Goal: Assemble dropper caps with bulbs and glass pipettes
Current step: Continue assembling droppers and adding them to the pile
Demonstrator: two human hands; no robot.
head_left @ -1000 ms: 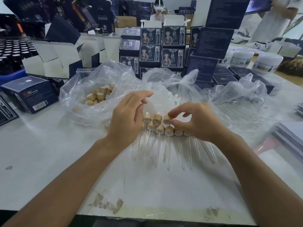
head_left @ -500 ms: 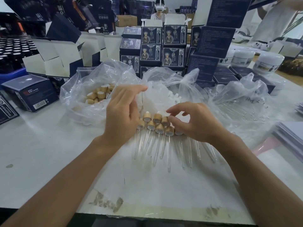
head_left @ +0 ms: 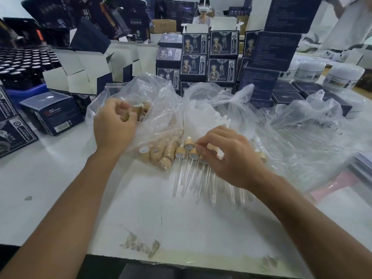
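Several assembled droppers [head_left: 190, 158], with bamboo caps and glass pipettes, lie side by side on the white table [head_left: 141, 208]. My right hand [head_left: 229, 158] sits over their right end, fingers curled round one dropper's cap [head_left: 213, 148]. My left hand [head_left: 114, 125] is inside the clear bag of bamboo caps [head_left: 161, 109] and pinches one cap [head_left: 125, 117]. More loose caps [head_left: 161, 155] lie in the bag's near fold. A middle bag holds white rubber bulbs [head_left: 219, 118]. A right-hand bag holds bare glass pipettes [head_left: 306, 135].
Stacks of dark blue printed boxes [head_left: 207, 57] stand behind the bags, and open white-lined cartons [head_left: 80, 71] at the back left. Black bottles [head_left: 22, 63] fill the far left. White jars [head_left: 342, 77] sit at the back right. The table's front edge [head_left: 181, 260] is close.
My left hand moved left and away from the dropper row into the cap bag and closed on a cap. My right hand stayed on the droppers.
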